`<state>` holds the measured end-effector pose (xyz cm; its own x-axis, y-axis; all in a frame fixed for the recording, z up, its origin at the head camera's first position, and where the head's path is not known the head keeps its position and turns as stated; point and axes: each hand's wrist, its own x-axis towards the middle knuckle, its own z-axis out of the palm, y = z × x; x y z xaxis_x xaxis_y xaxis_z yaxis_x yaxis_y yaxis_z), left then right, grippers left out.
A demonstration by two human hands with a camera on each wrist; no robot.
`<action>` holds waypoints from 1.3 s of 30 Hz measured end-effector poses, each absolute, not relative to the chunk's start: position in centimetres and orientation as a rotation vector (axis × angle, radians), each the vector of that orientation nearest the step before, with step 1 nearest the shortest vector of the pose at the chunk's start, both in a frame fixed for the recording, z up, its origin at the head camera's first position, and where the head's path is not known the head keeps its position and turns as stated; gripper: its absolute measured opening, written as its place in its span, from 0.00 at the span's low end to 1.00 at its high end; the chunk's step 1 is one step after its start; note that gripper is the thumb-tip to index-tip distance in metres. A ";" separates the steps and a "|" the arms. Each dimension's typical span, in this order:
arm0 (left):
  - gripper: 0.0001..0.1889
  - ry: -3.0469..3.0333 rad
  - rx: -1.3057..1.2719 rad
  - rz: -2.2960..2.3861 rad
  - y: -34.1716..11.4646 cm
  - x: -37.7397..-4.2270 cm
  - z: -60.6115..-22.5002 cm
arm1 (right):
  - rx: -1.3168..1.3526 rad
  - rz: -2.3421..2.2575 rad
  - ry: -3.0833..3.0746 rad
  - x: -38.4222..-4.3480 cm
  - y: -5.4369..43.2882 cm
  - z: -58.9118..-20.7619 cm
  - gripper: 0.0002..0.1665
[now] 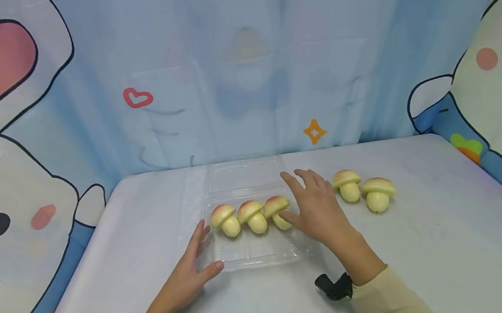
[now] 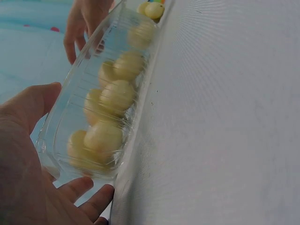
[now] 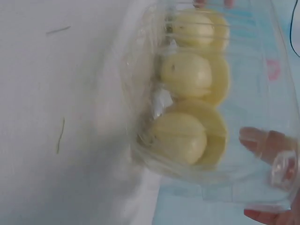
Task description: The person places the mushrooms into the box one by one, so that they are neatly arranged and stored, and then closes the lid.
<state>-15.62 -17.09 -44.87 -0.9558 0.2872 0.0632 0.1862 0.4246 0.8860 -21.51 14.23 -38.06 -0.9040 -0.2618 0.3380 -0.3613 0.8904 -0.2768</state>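
Note:
A clear plastic clamshell box (image 1: pixel 256 252) lies on the table with three mushroom-shaped pieces in a row inside. These are the left mushroom (image 1: pixel 230 226), the middle mushroom (image 1: pixel 257 223) and the right mushroom (image 1: pixel 275 206), all pale yellow with pinkish caps. My left hand (image 1: pixel 192 272) is at the box's left end, thumb and fingers apart on either side of its corner. Over the right end reaches my right hand (image 1: pixel 316 208), fingers spread, its thumb overlapping the right mushroom's stem in the head view. Neither hand holds a mushroom.
Two more mushrooms, one nearer the box (image 1: pixel 348 185) and one farther right (image 1: pixel 378 195), stand on the white-covered table (image 1: pixel 443 238). The box's transparent lid (image 1: pixel 244 175) lies back behind it. A cartoon-printed curtain (image 1: pixel 242 76) rises past the table's far edge.

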 end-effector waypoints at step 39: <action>0.51 2.550 0.418 1.586 -17.0 -15.5 -44.7 | -0.438 0.877 -2.770 -21.4 24.2 -34.8 0.47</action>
